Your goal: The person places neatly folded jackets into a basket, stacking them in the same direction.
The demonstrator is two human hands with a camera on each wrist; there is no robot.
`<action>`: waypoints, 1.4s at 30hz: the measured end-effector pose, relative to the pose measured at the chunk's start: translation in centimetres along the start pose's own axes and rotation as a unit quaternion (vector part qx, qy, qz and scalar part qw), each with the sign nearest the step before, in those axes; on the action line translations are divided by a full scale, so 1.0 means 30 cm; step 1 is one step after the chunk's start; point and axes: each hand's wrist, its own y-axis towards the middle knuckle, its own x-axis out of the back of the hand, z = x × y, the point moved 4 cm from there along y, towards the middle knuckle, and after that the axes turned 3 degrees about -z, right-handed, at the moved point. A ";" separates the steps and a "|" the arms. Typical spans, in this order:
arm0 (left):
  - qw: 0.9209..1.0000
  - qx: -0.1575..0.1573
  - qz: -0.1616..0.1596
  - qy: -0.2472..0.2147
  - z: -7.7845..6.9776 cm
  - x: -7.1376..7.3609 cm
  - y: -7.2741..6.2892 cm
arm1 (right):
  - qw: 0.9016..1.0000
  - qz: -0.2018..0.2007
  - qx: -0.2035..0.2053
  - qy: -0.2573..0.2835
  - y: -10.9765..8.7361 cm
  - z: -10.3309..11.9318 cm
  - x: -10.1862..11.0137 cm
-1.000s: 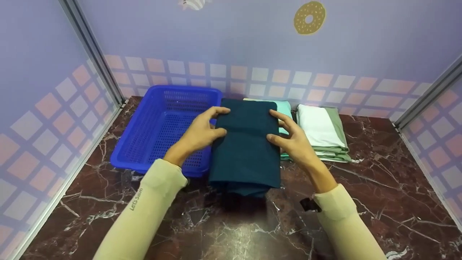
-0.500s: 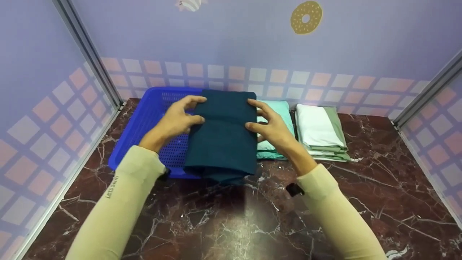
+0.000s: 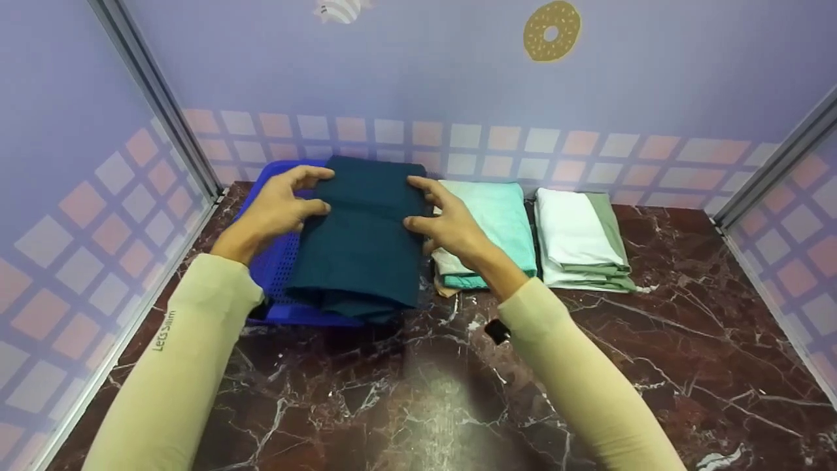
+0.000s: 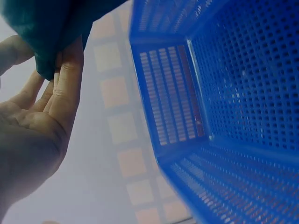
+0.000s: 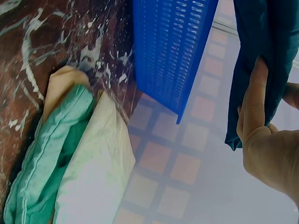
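A folded dark teal cloth [image 3: 366, 242] is held up over the blue plastic basket [image 3: 278, 261], covering much of it in the head view. My left hand [image 3: 274, 203] grips the cloth's left edge, thumb on top and fingers beneath, as the left wrist view also shows. On the opposite edge my right hand [image 3: 451, 226] pinches the cloth the same way. In the left wrist view the basket's inside [image 4: 247, 79] shows its perforated floor with nothing lying in the visible part. The right wrist view shows the cloth [image 5: 254, 79] raised above the basket's rim.
Right of the basket lies a folded mint and cream cloth [image 3: 497, 222], beneath my right forearm. Beside it is a folded white and green cloth [image 3: 575, 235]. Everything stands on a dark red marbled surface [image 3: 418, 392], with a patterned wall [image 3: 444, 78] behind and side panels left and right.
Both hands have carried the dark teal cloth leftward, from beside the basket's right edge to above the basket. The mint and cream cloth has come into fuller view.
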 end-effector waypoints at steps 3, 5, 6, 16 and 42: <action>1.000 0.002 0.000 0.010 0.011 0.022 0.005 | 1.000 -0.005 -0.002 -0.003 0.020 0.001 -0.026; 1.000 0.001 -0.003 0.014 0.022 0.037 0.009 | 1.000 -0.008 0.001 -0.010 0.033 0.001 -0.040; 1.000 0.000 -0.006 0.013 0.027 0.045 0.010 | 1.000 -0.008 0.002 -0.009 0.039 0.001 -0.049; 0.999 0.009 -0.039 0.033 0.074 0.115 0.008 | 0.999 0.003 -0.027 0.022 0.092 -0.010 -0.136; 0.995 0.016 -0.043 0.091 0.224 0.157 0.025 | 0.985 0.024 -0.034 -0.166 0.161 -0.061 -0.267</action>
